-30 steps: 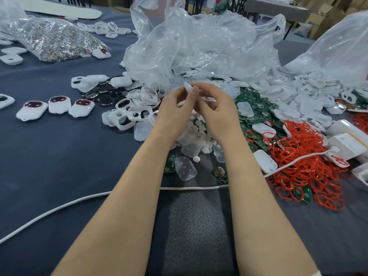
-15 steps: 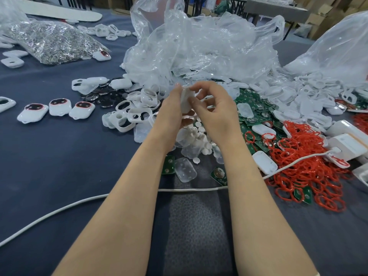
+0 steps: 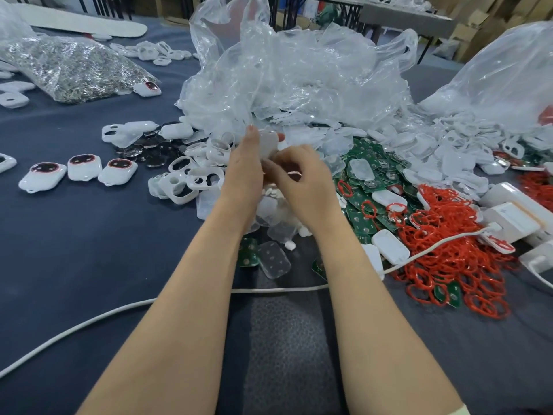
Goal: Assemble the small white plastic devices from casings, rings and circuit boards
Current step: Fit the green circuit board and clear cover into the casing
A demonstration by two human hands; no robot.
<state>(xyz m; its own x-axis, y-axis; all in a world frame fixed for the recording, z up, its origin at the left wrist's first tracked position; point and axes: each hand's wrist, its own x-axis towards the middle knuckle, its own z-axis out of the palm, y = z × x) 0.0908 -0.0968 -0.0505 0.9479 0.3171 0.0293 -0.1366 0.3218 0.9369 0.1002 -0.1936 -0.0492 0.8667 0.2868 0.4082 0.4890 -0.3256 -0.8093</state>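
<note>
Left hand grip pinched on translucent casing, held upright; right hand grip curled round its lower end, likely seating a part. Both clear of worktop for access.

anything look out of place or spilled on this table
Nothing looks damaged. The cable trails across the work space and over the red rings, a likely snag. Rings lie strewn over the boards. One finished device sits alone by the bag of metal parts.
</note>
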